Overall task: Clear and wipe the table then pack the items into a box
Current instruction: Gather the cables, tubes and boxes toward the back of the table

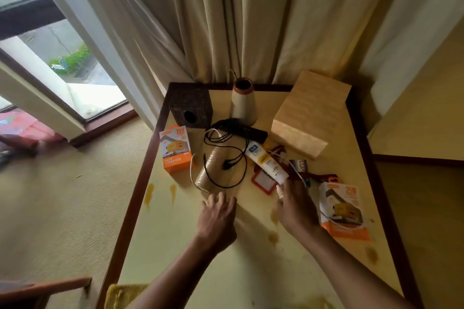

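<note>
A cream table with a dark wood rim carries clutter and several yellow-brown spill stains. My left hand hovers with fingers spread just below a ribbed paper cup lying on its side, tangled in a black cable. My right hand reaches to the cap end of a white cream tube; its fingertips touch the tube's end. A red tag holder lies under the tube. Orange charger boxes stand at the left and lie at the right.
At the back stand a dark woven box with a hole, a cone-shaped vase and a tan cardboard box. A black remote lies before the vase. Curtains hang behind; a yellow cloth sits at the near edge.
</note>
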The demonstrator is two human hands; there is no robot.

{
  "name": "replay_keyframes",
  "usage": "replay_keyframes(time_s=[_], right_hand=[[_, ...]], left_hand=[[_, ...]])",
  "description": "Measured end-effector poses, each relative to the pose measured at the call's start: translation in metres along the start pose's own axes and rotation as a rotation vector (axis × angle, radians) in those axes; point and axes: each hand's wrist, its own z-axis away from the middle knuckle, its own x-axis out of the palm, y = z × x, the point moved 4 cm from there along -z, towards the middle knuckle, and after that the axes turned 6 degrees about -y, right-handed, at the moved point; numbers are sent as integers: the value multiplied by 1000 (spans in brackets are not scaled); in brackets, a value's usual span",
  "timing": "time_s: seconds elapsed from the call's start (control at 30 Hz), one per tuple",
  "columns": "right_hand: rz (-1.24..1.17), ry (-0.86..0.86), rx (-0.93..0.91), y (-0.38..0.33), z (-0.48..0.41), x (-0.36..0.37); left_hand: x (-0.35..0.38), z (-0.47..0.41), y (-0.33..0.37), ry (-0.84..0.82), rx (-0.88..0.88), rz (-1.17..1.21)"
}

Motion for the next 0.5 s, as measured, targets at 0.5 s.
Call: replay_keyframes(time_s=[0.5], right_hand=[[-327, 235, -34, -42, -44, -82]], left_hand=[[-83, -51, -28, 444, -152, 696]])
